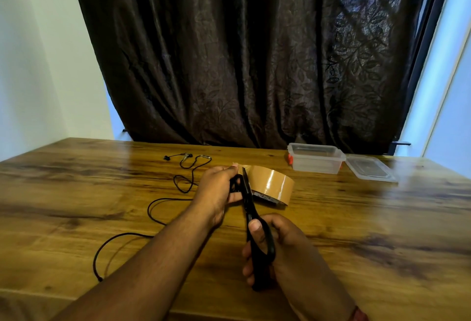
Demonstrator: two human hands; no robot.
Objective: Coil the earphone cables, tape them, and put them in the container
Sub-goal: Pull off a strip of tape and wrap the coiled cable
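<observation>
Right hand grip: the black scissors (251,221) are held by the right hand (275,241), thumb through one loop and fingers curled round the other handle; the blades are pointed away, toward the tape.
Left hand grip: the pulled-out tape end (235,165) is pinched by the left hand (219,188), and something black, seemingly a coiled part of the cable, is held under the fingers; this cannot be told for certain.
Tape: the brown tape roll (271,184) is stood on its edge on the wooden table (356,218), just beyond the scissor blades.
Earphone cable: most of the earphone cable (153,208) is left loose across the table to the left, the earbuds (187,156) near the far edge.
Container: the clear container (316,159) is set open at the far right, its lid (369,169) beside it, well apart from the hands.
Step in hand: a strip of tape is judged to be in the middle of being cut.
Next move: the blades must be closed cleanly across the taut strip, clear of the pinching fingers.
Writing: print is seen on the roll's inner core, but it cannot be read.
</observation>
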